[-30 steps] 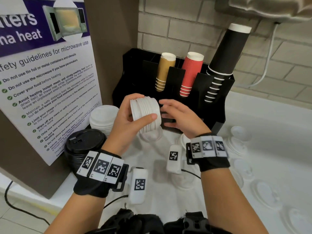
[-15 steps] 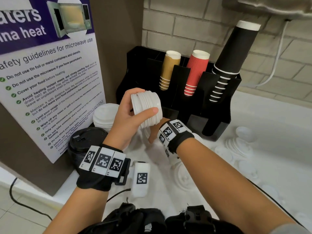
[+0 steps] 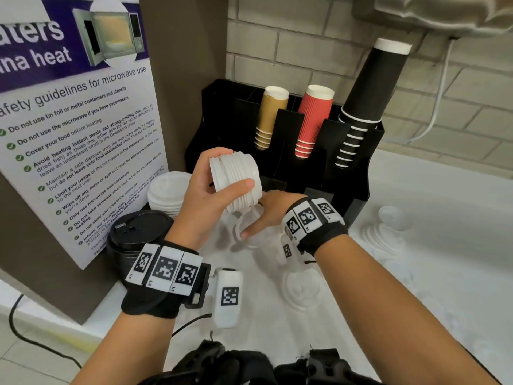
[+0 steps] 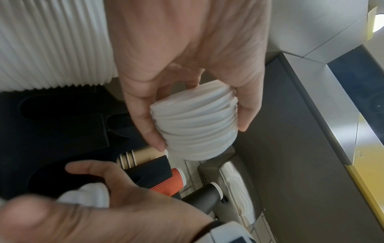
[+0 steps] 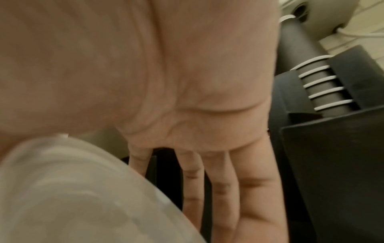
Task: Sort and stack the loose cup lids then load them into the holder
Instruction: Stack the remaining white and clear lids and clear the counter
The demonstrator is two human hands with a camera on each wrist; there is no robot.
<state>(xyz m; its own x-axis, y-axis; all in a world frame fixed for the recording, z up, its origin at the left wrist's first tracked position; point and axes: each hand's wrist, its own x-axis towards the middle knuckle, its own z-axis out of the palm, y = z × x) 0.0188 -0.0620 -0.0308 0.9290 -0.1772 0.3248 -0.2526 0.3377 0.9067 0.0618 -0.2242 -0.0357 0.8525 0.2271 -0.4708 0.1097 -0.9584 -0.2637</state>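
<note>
Our left hand (image 3: 205, 195) grasps the lid stack (image 3: 236, 182) before the holder (image 3: 358, 173); our right hand (image 3: 270, 215) pinches a loose lid (image 3: 245, 230): we nest it squarely.

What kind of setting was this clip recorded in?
Likely a workplace pantry or self-serve drinks counter: a poster of microwave safety guidelines, a black holder with stacked paper cups, and loose white lids on the counter.
</note>
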